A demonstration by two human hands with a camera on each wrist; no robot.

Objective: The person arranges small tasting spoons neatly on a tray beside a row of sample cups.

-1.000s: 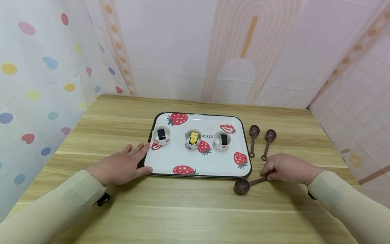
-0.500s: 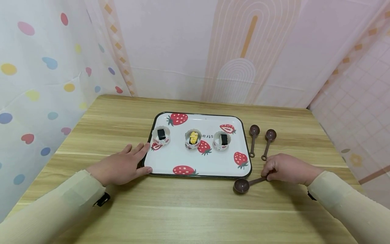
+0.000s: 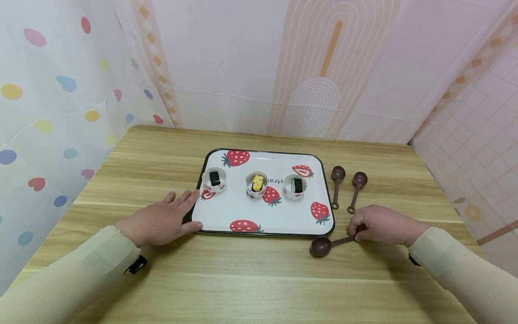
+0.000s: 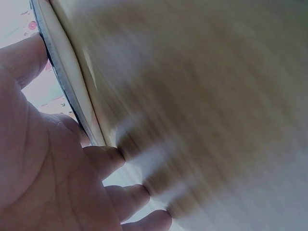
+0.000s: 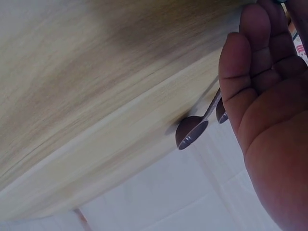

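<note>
My left hand (image 3: 162, 220) lies at the near left corner of a white strawberry-print tray (image 3: 218, 216), thumb and index finger touching its dark rim. In the left wrist view the fingers (image 4: 103, 161) are spread, with several fingertips on the wood. My right hand (image 3: 382, 225) pinches the handle end of a brown measuring spoon (image 3: 321, 246), whose bowl sits just off the tray's near right corner. The right wrist view shows the palm and curled fingers (image 5: 236, 62), with the pinched handle hidden. Beyond this hand lie two smaller measuring spoons (image 3: 338, 173) (image 5: 192, 131).
On the tray stand three strawberry-print paper cups: the left cup (image 3: 214, 186) and right cup (image 3: 293, 195) hold black-wrapped pieces, the middle cup (image 3: 256, 193) a yellow-topped one. The wooden table (image 3: 251, 279) meets patterned curtains (image 3: 226, 67) at the back and sides.
The bowl of the held measuring spoon has shifted very slightly left since one second ago. Otherwise both hands, the tray and the cups stay in place.
</note>
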